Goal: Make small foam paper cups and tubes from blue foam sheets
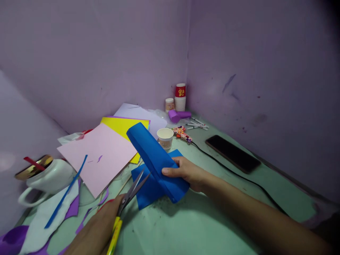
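Note:
My left hand (102, 221) is closed on a pair of scissors (130, 194) with yellow on the handle. Its blades are spread and point up toward a folded piece of blue paper (150, 152); whether they touch it I cannot tell. My right hand (188, 173) grips the lower end of that piece, thumb on top and the other fingers mostly hidden behind. Beneath it, another blue sheet (143, 202) lies on the green tabletop (196, 226). Just beyond the folded piece stands a small paper cup (165, 139).
Pink paper (103, 156) and yellow paper (119, 124) lie at left. A white mug (51, 177), blue strip (66, 191) and purple scraps are nearer. A patterned glue gun (182, 134), its cord (228, 166), and a phone (232, 153) lie right. Stacked cups (180, 97) stand in the corner.

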Motion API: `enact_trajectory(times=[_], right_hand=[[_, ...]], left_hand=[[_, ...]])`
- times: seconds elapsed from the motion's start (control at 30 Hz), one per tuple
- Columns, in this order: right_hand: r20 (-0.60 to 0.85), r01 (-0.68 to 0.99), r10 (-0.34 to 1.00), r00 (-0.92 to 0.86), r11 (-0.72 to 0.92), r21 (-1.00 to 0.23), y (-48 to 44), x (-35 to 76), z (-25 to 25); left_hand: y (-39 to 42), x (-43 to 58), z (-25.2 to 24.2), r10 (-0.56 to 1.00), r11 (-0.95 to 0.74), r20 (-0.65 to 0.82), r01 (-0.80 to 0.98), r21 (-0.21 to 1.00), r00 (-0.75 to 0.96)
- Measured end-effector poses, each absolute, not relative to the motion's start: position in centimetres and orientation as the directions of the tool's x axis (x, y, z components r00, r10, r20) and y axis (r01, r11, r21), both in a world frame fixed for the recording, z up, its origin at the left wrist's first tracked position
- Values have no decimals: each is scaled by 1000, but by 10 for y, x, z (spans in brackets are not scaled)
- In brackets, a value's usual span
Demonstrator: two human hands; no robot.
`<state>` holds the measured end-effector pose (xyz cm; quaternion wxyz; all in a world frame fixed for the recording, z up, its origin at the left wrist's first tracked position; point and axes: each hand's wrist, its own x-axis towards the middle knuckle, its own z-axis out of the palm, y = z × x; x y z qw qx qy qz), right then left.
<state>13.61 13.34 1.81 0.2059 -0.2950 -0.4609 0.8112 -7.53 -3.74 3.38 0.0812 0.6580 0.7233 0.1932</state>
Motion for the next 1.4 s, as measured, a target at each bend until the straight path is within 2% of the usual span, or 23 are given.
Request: enact_trajectory(times=[0.17, 0.5, 0.83, 1.4], right_hand=[[-272, -24, 583, -765, -449, -893, 130, 133, 12], [-253, 29, 611, -750, -351, -936, 132, 130, 5], [-270, 54, 595, -757, -355, -933, 131, 130, 5], [-256, 45, 593, -763, -347, -937, 132, 130, 4]], left_hand=[[-37, -67, 46, 994, -9, 101, 916, 401, -35], [-26, -60, 48, 994, -37, 106, 911, 410, -7], [2, -54, 26, 996, -39, 89, 909, 416, 2], [-32, -64, 41, 999, 12, 45, 934, 358, -30]])
